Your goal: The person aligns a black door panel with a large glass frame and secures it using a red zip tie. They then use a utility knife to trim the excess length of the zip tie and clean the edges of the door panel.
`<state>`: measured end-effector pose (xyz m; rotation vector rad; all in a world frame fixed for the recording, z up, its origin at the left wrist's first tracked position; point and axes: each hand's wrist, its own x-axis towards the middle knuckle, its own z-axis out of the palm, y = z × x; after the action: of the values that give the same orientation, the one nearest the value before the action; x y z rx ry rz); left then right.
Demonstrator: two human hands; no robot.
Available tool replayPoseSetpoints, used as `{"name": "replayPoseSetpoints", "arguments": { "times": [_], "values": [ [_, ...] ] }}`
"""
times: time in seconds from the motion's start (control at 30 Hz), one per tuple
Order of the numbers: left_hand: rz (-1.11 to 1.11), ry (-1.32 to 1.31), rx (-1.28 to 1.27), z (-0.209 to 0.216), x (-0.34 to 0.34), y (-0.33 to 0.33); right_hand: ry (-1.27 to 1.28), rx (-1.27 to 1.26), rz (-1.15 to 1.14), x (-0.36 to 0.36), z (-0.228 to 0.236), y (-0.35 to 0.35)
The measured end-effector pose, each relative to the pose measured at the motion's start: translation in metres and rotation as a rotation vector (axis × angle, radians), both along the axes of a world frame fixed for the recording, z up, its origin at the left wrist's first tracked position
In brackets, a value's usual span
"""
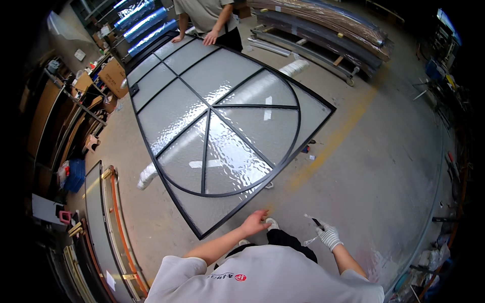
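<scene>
A large black-framed glass panel [237,121] with rippled glass lies in front of me, its dark bars forming a grid and a curved arc with spokes. Bare and with fingers loosely parted, my left hand [254,222] is just off the panel's near edge and holds nothing that I can see. My right hand [330,237] wears a white striped glove and is closed round a slim black-handled tool [317,222]; its exact kind is too small to make out. A wisp of clear film seems to hang beside that glove.
At the far end a co-worker [207,15] rests both hands on the panel. Wrapped rolls [147,175] support it from below. Long wrapped profiles lie on a wheeled rack [323,38] at the back right. Framed panels [103,222] lean at left, near cluttered shelves [76,98].
</scene>
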<state>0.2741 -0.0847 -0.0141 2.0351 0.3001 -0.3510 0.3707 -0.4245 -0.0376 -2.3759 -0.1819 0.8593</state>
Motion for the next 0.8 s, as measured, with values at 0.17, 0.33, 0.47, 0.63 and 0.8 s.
{"name": "replayPoseSetpoints", "arguments": {
  "times": [0.17, 0.33, 0.47, 0.63, 0.8],
  "values": [
    [-0.133, -0.321, 0.152, 0.045, 0.002, -0.002, 0.462, 0.608, 0.124, 0.022, 0.127, 0.101],
    [-0.303, -0.382, 0.003, 0.025, -0.024, 0.0, 0.615, 0.961, 0.165, 0.015, 0.195, 0.147],
    [-0.13, -0.14, -0.404, 0.004, -0.057, 0.01, 0.562, 1.074, -0.003, 0.008, 0.211, 0.161],
    [0.371, -0.001, -1.218, 0.073, -0.085, 0.03, 0.093, 0.812, 0.017, -0.018, 0.169, 0.179],
    [0.388, -0.207, -1.426, 0.107, -0.092, 0.022, 0.369, 0.625, 0.08, -0.09, 0.144, 0.202]
  ]
}}
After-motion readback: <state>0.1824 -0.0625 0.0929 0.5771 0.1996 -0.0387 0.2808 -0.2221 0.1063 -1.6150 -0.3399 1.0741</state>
